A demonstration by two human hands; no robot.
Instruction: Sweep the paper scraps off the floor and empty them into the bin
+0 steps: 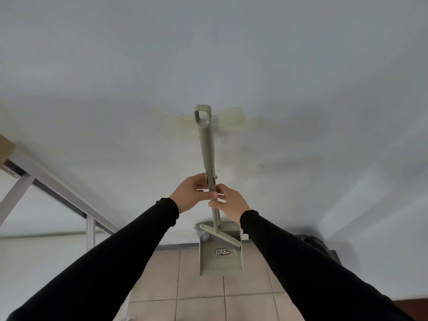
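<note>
Hands gripped the clipped broom (217, 236) and dustpan (220, 258) handles — left grip (193, 193) at 10 o'clock, right grip (229, 202) closed below; separation called for a steady, straight pull.

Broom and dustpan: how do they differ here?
The broom has grey bristles and lies slanted across the top of the dustpan, a flat open scoop bearing a dark label. The left hand and right hand grip the handles. Both are the same pale olive plastic.
</note>
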